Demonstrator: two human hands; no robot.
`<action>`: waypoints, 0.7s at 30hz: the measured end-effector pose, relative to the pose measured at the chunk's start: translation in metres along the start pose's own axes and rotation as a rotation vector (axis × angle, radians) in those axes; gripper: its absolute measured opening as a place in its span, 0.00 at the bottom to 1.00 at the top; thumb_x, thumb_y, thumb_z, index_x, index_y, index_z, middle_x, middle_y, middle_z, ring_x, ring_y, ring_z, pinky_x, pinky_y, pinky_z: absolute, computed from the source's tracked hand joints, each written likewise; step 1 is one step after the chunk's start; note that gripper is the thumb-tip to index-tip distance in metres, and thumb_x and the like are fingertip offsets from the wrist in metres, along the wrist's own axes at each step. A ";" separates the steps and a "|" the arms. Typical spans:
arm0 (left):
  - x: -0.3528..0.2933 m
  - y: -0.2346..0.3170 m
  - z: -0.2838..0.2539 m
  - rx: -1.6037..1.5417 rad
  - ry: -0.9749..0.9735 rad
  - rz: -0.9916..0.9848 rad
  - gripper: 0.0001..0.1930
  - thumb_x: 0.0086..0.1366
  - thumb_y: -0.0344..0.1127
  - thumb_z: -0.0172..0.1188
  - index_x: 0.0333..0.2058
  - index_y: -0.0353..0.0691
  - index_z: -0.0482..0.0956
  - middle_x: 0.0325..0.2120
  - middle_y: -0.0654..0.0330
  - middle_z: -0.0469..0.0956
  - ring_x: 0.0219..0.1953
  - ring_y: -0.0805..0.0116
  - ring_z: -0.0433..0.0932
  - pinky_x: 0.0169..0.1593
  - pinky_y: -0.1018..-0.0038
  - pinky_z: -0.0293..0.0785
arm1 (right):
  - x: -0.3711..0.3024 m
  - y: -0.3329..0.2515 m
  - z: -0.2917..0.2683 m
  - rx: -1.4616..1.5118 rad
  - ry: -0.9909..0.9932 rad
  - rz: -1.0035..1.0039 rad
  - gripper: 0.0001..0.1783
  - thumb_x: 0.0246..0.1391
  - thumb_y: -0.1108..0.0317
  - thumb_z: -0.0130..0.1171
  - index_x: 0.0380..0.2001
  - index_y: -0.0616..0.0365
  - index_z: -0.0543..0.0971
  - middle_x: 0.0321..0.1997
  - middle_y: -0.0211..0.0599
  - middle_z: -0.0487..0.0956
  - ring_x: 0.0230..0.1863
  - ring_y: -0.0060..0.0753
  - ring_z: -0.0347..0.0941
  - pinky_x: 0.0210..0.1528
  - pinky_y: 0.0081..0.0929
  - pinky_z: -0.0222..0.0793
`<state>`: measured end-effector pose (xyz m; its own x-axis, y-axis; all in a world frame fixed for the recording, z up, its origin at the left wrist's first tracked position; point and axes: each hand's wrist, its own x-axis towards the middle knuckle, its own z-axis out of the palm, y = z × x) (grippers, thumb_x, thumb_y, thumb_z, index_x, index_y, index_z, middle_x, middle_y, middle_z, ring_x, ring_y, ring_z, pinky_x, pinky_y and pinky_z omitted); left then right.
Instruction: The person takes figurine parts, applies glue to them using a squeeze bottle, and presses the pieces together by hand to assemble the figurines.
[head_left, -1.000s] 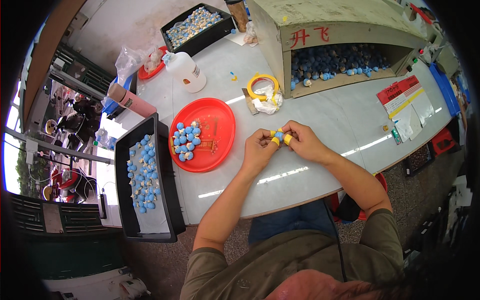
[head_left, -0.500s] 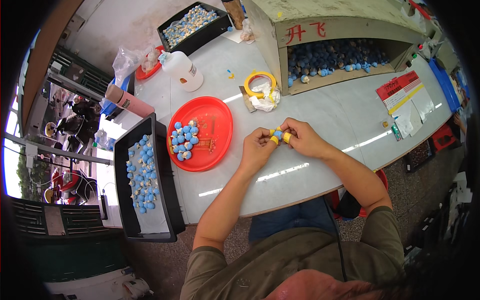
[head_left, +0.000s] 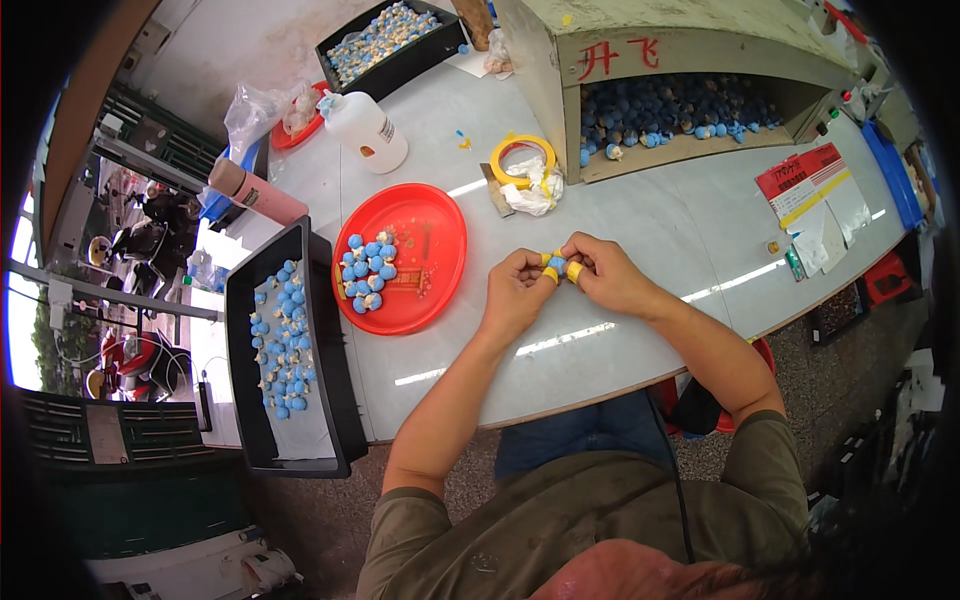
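Both my hands meet over the grey-white tabletop, with yellow wraps on the thumbs and fingertips. A small blue ball-shaped piece (head_left: 557, 262) is pinched between them, mostly covered by the fingers. My left hand (head_left: 514, 293) closes on it from the left, fingers curled. From the other side, my right hand (head_left: 608, 276) grips it with thumb and forefinger. To the left lies a red round plate (head_left: 435, 235), bearing several blue balls with cream-coloured parts (head_left: 368, 270) along its left side.
A black tray (head_left: 345, 400) of similar balls juts over the table's left edge. Behind are a white jug (head_left: 365, 135), yellow tape roll (head_left: 499, 165), crumpled tissue (head_left: 540, 197), pink bottle (head_left: 265, 200) and another filled black tray (head_left: 440, 45). A metal box (head_left: 560, 60) holds many blue balls; papers (head_left: 820, 205) lie right.
My fingers have shifted slightly around the blue piece, which stays between both hands. The whole view has tilted a little; the plate and trays look unmoved on the table.
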<state>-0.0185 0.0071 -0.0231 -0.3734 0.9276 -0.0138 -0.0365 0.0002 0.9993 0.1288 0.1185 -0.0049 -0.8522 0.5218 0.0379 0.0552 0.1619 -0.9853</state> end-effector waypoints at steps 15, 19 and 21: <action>-0.002 0.015 0.003 -0.101 0.002 -0.063 0.07 0.61 0.20 0.57 0.38 0.28 0.71 0.35 0.53 0.78 0.38 0.71 0.81 0.42 0.79 0.78 | 0.000 -0.003 -0.001 -0.039 0.023 -0.059 0.10 0.53 0.83 0.47 0.40 0.67 0.72 0.30 0.40 0.79 0.30 0.23 0.72 0.34 0.23 0.68; -0.001 0.014 0.002 -0.165 -0.010 -0.057 0.08 0.61 0.19 0.56 0.39 0.27 0.69 0.37 0.51 0.78 0.40 0.68 0.81 0.44 0.78 0.79 | 0.001 -0.003 -0.002 -0.015 -0.007 -0.039 0.11 0.53 0.83 0.47 0.41 0.66 0.72 0.30 0.37 0.78 0.29 0.20 0.70 0.32 0.21 0.67; 0.000 0.010 0.000 -0.151 -0.026 -0.038 0.08 0.62 0.19 0.51 0.41 0.26 0.69 0.41 0.49 0.77 0.41 0.64 0.82 0.46 0.73 0.81 | 0.002 -0.002 -0.003 -0.006 -0.008 -0.043 0.11 0.54 0.83 0.47 0.41 0.66 0.72 0.30 0.36 0.78 0.28 0.19 0.70 0.32 0.21 0.67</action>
<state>-0.0189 0.0075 -0.0133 -0.3451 0.9373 -0.0492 -0.1899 -0.0184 0.9816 0.1286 0.1213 -0.0021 -0.8579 0.5077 0.0790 0.0217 0.1894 -0.9817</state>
